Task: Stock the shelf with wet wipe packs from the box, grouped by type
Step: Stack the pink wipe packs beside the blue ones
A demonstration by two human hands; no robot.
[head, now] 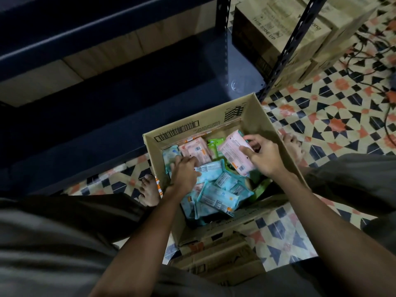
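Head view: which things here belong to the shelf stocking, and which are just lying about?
Job:
open box
pink pack in right hand
blue packs, left hand among them
green packs
shelf

Lying about:
stacked cartons
floor cables
flattened cardboard

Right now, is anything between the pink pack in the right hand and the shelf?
Nothing visible blocks it. The right hand holds the pink pack over the open box; only the box's far wall lies between it and the dark shelf beyond, whose near part looks bare.
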